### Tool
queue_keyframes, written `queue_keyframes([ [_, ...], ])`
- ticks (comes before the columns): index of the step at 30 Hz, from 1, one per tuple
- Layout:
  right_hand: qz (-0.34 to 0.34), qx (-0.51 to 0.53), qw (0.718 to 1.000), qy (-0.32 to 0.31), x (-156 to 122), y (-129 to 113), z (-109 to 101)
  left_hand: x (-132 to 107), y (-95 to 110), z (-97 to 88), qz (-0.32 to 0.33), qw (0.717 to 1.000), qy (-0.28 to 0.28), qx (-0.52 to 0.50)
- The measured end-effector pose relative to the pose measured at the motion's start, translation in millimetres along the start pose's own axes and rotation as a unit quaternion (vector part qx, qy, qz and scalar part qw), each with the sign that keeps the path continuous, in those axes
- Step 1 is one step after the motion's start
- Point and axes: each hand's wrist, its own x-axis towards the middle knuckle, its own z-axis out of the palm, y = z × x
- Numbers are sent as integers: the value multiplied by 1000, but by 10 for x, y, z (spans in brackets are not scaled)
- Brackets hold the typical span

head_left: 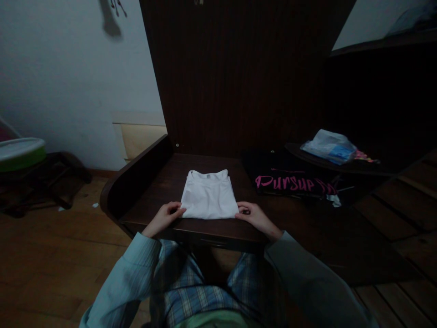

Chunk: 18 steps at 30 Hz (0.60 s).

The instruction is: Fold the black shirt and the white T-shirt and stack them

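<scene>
A white T-shirt [210, 196] lies folded into a neat rectangle on the dark wooden desk [150, 196], its neckline facing away from me. At its near left corner, my left hand [166, 215] is closed, thumb and fingers pinching the cloth edge. My right hand [255, 217] grips the near right corner in the same way, with the fingers curled. The near edge of the shirt lies almost along the desk's front edge.
Dark folded cloth with pink lettering [293, 182] lies to the right. Above it, a small shelf [368, 169] bears a white and blue plastic bag [329, 146]. A raised side panel [136, 171] bounds the desk's left. A green-rimmed round object [23, 155] stands far left.
</scene>
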Motion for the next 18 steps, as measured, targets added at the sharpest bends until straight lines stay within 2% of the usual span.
queue_keyframes([
  [3,39,37,999,12,13,19,-21,-1,29,-25,-5,1000,-9,9],
  [7,63,71,995,40,27,13,-27,8,60,-25,-32,999,-4,-27],
  [12,52,80,992,79,16,-25,-34,27,38,2,-54,997,32,-46],
  [18,35,55,993,96,9,-11,-34,45,-8,37,-59,995,59,-53],
])
